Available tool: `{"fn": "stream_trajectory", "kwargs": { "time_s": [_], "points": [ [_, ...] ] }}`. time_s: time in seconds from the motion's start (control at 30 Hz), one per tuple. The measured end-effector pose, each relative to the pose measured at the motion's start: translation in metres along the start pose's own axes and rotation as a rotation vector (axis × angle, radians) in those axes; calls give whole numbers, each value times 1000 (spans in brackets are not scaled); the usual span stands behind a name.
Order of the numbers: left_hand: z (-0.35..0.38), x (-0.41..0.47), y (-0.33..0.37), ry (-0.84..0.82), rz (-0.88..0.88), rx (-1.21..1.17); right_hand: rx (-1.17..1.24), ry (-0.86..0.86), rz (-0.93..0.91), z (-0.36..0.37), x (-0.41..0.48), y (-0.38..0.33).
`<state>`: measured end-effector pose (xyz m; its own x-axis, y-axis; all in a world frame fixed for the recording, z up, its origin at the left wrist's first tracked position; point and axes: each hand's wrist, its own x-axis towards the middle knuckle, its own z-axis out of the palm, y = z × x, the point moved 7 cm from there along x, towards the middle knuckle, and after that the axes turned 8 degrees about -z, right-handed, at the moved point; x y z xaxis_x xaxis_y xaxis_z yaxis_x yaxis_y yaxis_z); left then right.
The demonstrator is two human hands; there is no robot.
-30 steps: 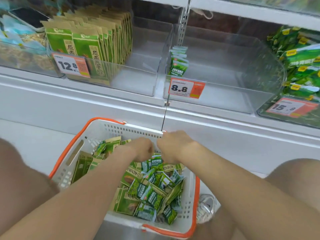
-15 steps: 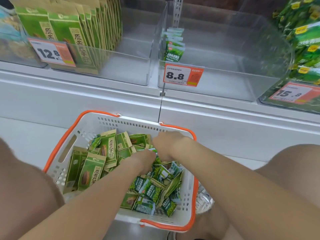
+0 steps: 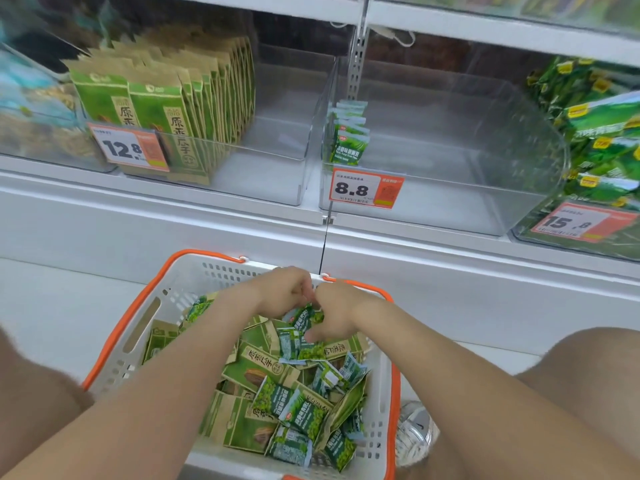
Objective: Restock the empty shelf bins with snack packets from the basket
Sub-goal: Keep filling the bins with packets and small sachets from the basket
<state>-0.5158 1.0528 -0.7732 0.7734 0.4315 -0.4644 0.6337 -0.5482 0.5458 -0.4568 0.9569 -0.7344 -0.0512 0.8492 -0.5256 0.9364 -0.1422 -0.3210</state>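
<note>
Stock state: the middle bin (image 3: pixel 450 188), above the 8.8 tag (image 3: pixel 365 187), is almost bare; only a short row of green packets (image 3: pixel 348 140) stands on edge against its left wall, the rest of its floor uncovered; the left bin (image 3: pixel 270 174) holds a file of upright kraft bags (image 3: pixel 166 109) on its left side, its right side open; the far-right bin is packed with large green bags (image 3: pixel 602 133), so by my reading it needs nothing.

Supply: the basket (image 3: pixel 221 271) sits on the floor just below the shelf front, heaped with two sorts mixed together; kraft bags in the basket (image 3: pixel 256 367) lie flat and crosswise; small green packets (image 3: pixel 301 415) are scattered over and among them; the load looks close to untouched, so I judge the job early, most of the restocking ahead, with sorting needed before either kind goes up.

Hands: both forearms reach forward and down over the basket; the left hand (image 3: pixel 282 289) and right hand (image 3: pixel 341 311) meet at the far end, knuckles up, nearly touching each other; the right hand's fingers curl down round one or two small green packets at the top of the heap, thumb pointing toward the camera; the left hand's fingers are bent in toward the same spot, but whether they pinch a packet or merely steady one I cannot tell; nothing is lifted clear of the pile yet; likely step in hand is gathering a bunch for the middle bin.
</note>
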Motion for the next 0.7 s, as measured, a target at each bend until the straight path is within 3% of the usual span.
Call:
{"fn": "stream_trajectory", "kwargs": {
  "time_s": [0.07,0.2,0.27,0.5,0.57,0.63,0.7],
  "points": [
    [-22,-9,10,30,23,-56,92,57,18,-5,0,4],
    [-56,-27,12,115,54,-325,609,109,57,-9,-5,16],
    [-66,-35,15,160,75,-399,731,139,69,-16,-10,20],
    [-82,-42,38,236,109,-329,689,360,73,-44,-16,16],
    [-92,-46,47,303,153,-343,568,445,79,-62,-21,7],
    [-106,-51,57,425,191,-374,412,569,85,-87,-32,-4],
    [-126,-60,66,657,217,-328,333,708,105,-114,-50,-14]
  ]
}}
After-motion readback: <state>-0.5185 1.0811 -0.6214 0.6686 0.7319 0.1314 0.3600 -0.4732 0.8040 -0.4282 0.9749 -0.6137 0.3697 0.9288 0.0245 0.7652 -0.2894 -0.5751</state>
